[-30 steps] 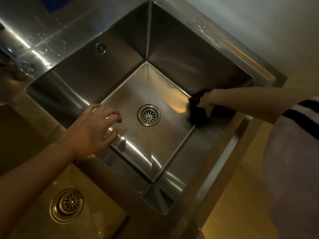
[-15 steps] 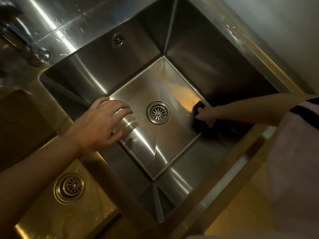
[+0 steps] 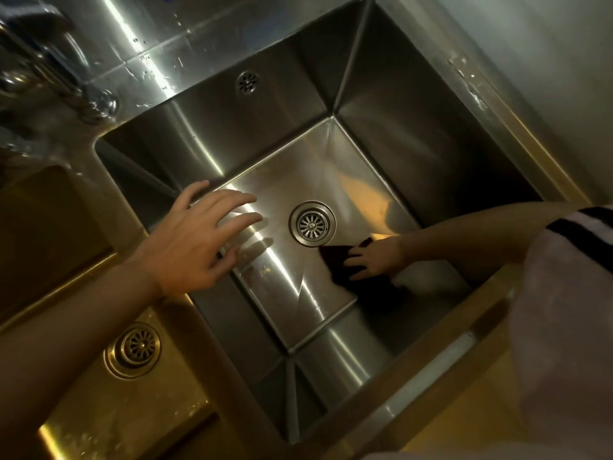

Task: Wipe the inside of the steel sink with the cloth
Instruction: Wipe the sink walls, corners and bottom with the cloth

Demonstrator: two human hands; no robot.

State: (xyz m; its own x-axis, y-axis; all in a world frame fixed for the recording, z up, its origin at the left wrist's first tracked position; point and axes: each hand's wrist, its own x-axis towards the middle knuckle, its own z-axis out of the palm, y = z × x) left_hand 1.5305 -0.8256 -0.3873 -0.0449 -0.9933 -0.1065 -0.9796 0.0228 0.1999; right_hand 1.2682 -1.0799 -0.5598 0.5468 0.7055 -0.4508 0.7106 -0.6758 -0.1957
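A deep square steel sink (image 3: 232, 134) fills the middle of the view, with a round drain (image 3: 311, 224) in its floor. My right hand (image 3: 376, 257) reaches down inside and presses a dark cloth (image 3: 338, 263) flat on the floor just right of the drain, fingers spread over it. My left hand (image 3: 199, 237) hovers above the sink's left rim, fingers apart, holding nothing. Part of the cloth runs into shadow near the right wall.
A second basin with its own drain (image 3: 134, 348) lies at the lower left. A tap (image 3: 63, 61) stands at the upper left on the wet back ledge. An overflow hole (image 3: 247, 83) sits in the sink's back wall. A wall borders the right side.
My right hand has slid the cloth from the right wall's foot onto the floor, closer to the drain, and flattened it. The left hand stays over the rim. The view has shifted.
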